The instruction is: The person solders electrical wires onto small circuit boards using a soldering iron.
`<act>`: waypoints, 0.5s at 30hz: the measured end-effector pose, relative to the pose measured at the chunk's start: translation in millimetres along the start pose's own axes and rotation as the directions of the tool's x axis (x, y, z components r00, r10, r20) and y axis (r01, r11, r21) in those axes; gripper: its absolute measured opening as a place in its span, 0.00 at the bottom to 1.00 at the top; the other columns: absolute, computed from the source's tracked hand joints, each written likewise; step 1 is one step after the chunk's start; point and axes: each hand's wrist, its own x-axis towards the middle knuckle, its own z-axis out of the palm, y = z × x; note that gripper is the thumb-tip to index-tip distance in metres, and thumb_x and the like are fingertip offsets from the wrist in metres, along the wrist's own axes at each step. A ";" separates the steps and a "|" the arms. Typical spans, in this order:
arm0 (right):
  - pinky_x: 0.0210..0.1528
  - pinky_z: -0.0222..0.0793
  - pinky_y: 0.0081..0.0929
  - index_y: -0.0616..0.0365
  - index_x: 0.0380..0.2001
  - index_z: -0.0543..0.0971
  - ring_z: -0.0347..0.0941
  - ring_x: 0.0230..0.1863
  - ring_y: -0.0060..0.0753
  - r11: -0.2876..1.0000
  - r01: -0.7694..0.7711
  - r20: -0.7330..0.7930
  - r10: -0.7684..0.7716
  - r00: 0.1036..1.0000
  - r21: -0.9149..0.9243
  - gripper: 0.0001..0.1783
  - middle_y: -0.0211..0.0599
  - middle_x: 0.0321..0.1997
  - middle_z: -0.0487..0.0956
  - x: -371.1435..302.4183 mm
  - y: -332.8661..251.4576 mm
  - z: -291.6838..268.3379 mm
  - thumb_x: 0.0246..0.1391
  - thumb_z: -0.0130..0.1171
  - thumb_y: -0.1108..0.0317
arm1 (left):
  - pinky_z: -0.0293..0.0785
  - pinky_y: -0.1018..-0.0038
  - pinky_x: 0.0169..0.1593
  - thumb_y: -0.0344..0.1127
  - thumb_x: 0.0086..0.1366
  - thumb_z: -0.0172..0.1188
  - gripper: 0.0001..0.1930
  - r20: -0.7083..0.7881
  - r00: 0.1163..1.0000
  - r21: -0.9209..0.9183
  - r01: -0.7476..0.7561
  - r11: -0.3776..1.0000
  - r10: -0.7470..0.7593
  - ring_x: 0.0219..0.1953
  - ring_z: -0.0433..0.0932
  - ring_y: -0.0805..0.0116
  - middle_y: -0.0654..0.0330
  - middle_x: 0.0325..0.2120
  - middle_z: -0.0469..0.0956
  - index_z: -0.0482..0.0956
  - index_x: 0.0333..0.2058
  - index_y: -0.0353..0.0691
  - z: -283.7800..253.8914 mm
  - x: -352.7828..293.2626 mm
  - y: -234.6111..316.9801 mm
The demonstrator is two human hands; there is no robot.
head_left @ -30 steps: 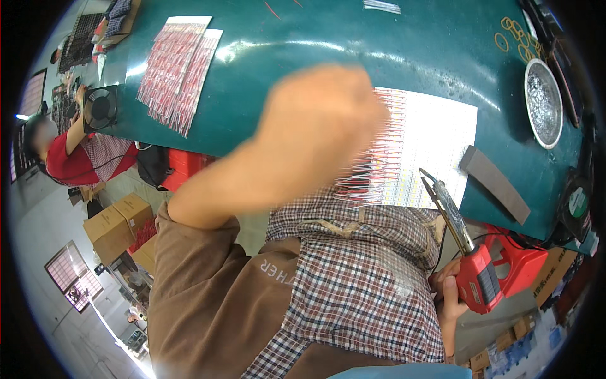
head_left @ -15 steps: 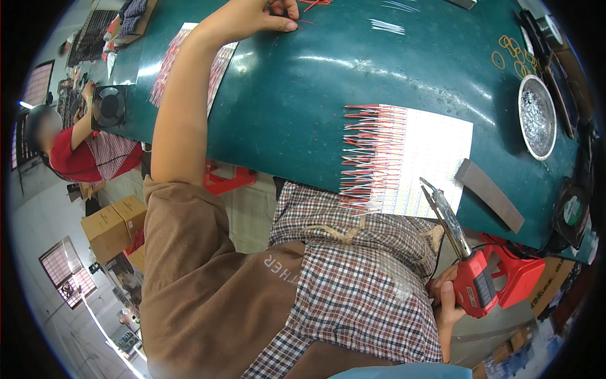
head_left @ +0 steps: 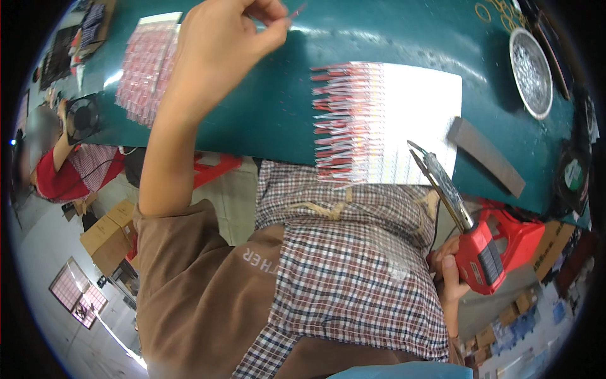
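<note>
My left hand (head_left: 262,28) reaches over the far left of the table, its thumb and fingertips pinched on a thin red wire (head_left: 299,9). My right hand (head_left: 448,271) is wrapped round the red handle of a soldering gun (head_left: 481,262) low at the right. The gun's metal prongs point up and left, over the right part of a white sheet (head_left: 420,95). Along that sheet's left side runs a dense row of short red and white wires (head_left: 344,126). Another sheet with rows of red wires (head_left: 148,69) lies left of my left forearm.
A grey bar (head_left: 486,158) lies slantwise at the sheet's right edge. Farther right is a metal bowl (head_left: 548,95) with silvery contents, near some rubber bands (head_left: 499,11). A red stool (head_left: 524,234) stands beyond the table edge. A co-worker in red (head_left: 76,170) sits at left.
The view has shifted, so the table things sit higher in the picture. My left hand has drawn back from the pile of red wires, carrying one wire. The right hand keeps its hold.
</note>
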 end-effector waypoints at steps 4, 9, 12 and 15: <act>0.30 0.62 0.25 0.65 0.31 0.70 0.64 0.26 0.28 0.994 0.087 0.058 -0.083 0.995 -0.066 0.04 0.35 0.25 0.69 3.7 -7.7 2.2 0.50 0.52 0.76 | 0.61 0.82 0.21 0.22 0.48 0.62 0.11 0.028 0.847 0.087 -0.530 0.843 0.530 0.20 0.69 0.77 0.64 0.23 0.76 0.80 0.34 0.38 28.1 -39.1 14.4; 0.33 0.64 0.26 0.66 0.33 0.72 0.66 0.28 0.28 0.990 0.106 0.045 -0.102 0.994 -0.089 0.06 0.36 0.26 0.71 -1.2 -1.9 -0.2 0.51 0.51 0.77 | 0.64 0.76 0.21 0.22 0.39 0.63 0.15 0.052 0.769 0.060 -0.640 0.766 0.637 0.20 0.69 0.70 0.64 0.20 0.70 0.80 0.31 0.40 64.6 -83.7 27.4; 0.35 0.66 0.26 0.67 0.34 0.73 0.68 0.29 0.27 0.985 0.103 0.054 -0.097 0.994 -0.136 0.07 0.36 0.27 0.72 -4.8 -0.9 -2.6 0.50 0.52 0.78 | 0.63 0.76 0.21 0.23 0.37 0.64 0.16 0.030 0.773 0.071 -0.633 0.770 0.633 0.21 0.68 0.70 0.65 0.20 0.69 0.80 0.31 0.40 76.9 -91.2 21.3; 0.36 0.67 0.26 0.68 0.34 0.74 0.69 0.29 0.27 0.987 0.075 0.048 -0.069 0.997 -0.144 0.08 0.36 0.27 0.73 -6.2 -5.1 1.1 0.48 0.53 0.79 | 0.63 0.76 0.20 0.23 0.36 0.64 0.16 0.028 0.775 0.079 -0.632 0.771 0.631 0.21 0.68 0.70 0.65 0.20 0.69 0.80 0.30 0.39 80.7 -91.5 19.9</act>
